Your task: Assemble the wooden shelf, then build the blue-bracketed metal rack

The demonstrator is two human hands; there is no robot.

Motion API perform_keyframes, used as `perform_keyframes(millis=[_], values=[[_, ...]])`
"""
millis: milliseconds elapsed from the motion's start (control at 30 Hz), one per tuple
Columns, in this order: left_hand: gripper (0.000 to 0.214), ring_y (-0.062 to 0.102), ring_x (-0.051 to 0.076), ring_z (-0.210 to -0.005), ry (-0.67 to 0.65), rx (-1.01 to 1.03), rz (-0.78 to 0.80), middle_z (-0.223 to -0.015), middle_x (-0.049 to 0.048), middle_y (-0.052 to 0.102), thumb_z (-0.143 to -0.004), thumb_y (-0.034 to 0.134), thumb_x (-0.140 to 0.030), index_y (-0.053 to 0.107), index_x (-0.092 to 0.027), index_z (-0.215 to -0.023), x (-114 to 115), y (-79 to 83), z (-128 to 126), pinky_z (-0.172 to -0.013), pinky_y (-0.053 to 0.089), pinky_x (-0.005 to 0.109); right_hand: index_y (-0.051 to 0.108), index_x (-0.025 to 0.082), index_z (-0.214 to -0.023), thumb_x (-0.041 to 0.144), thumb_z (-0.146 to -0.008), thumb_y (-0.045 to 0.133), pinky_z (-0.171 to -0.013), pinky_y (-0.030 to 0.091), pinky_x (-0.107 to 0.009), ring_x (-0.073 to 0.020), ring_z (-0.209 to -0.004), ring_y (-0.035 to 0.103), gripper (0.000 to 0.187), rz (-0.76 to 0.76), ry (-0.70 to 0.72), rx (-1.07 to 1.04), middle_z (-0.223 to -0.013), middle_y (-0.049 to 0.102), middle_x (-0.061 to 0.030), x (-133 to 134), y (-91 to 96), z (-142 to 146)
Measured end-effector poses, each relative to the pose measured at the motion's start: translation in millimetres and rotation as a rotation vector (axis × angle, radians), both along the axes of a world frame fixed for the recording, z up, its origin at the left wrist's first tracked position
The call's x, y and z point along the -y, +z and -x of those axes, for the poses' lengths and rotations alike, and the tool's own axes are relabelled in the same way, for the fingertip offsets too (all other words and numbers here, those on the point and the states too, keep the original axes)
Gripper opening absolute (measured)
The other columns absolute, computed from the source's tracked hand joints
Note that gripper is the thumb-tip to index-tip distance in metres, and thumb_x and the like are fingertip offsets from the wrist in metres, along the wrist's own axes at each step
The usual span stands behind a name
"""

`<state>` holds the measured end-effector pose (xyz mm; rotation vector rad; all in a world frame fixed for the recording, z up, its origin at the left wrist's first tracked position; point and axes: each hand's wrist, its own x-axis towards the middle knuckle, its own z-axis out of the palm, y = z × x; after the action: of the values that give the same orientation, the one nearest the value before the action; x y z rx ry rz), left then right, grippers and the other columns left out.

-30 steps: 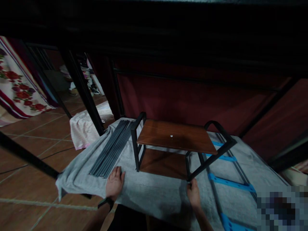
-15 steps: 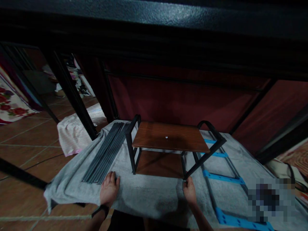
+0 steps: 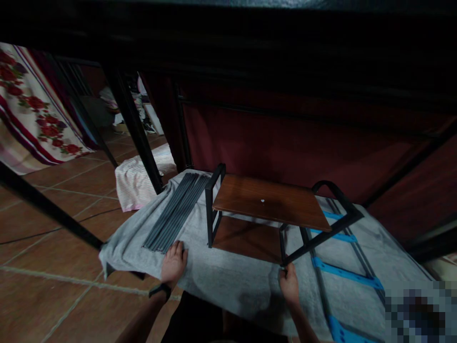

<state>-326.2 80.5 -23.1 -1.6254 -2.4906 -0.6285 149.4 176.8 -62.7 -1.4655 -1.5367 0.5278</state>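
- Two-tier rack (image 3: 271,205) stands on the grey cloth (image 3: 214,274), right of centre in the frame, with its upper brown board above the lower board (image 3: 246,238).
- From my right hand (image 3: 289,286) the rack lies up and to the left; its near lower-right corner is right by my fingertips, so this is the nearer hand.
- The fingers of that hand are curled in at the corner; I cannot tell whether they are clamped on the metal or only rest against it.
- From my left hand (image 3: 173,264) the rack lies up and to the right, with a strip of bare cloth between.
- That left hand is palm down on the cloth, thumb apart from the fingers, just beside the near ends of the grey tubes (image 3: 176,212); I see nothing held in it.
- The rack's long axis runs left to right, dipping slightly toward the right; its long open side faces me.
- Its left end frame (image 3: 209,214) looks nearly upright, while the right end frame (image 3: 332,232) slants up and outward, close to the blue crossbars (image 3: 346,272) at right.
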Motion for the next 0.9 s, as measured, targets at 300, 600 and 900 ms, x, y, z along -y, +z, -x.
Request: perform_keyframes(millis=[300,600,900], values=[[0.049,0.054,0.032,-0.128,-0.038,0.047,-0.031,-0.136,0.0210,0.058,-0.093,0.041,-0.038,0.058,-0.009,-0.128,-8.9,-2.7,2.0,-0.112,0.040,0.045,0.061,0.021,-0.107,0.029,-0.079,0.048,-0.100,0.048,-0.047,-0.0298,-0.109,0.061,0.031,0.040,-0.010,0.000,-0.110,0.064,-0.0114,-2.7,-2.9,-1.1],[0.051,0.055,0.033,-0.123,0.049,0.068,-0.173,-0.130,0.0203,0.060,-0.095,0.036,-0.039,0.054,-0.009,-0.132,2.1,37.2,21.2,-0.108,0.041,0.048,0.060,0.019,-0.110,0.031,-0.081,0.047,-0.092,0.051,-0.045,-0.0282,-0.097,0.062,0.035,0.038,-0.007,0.044,-0.100,0.065,-0.0107,2.1,8.3,0.4],[0.062,0.057,0.036,-0.121,0.354,0.163,-0.129,-0.126,0.0262,0.061,-0.095,0.033,-0.042,0.047,-0.001,-0.139,13.1,46.9,93.1,-0.104,0.044,0.051,0.059,0.022,-0.099,0.030,-0.079,0.047,-0.091,0.051,-0.043,-0.0271,-0.097,0.061,0.025,0.007,-0.008,0.034,-0.094,0.064,-0.0084,2.1,12.6,1.6]])
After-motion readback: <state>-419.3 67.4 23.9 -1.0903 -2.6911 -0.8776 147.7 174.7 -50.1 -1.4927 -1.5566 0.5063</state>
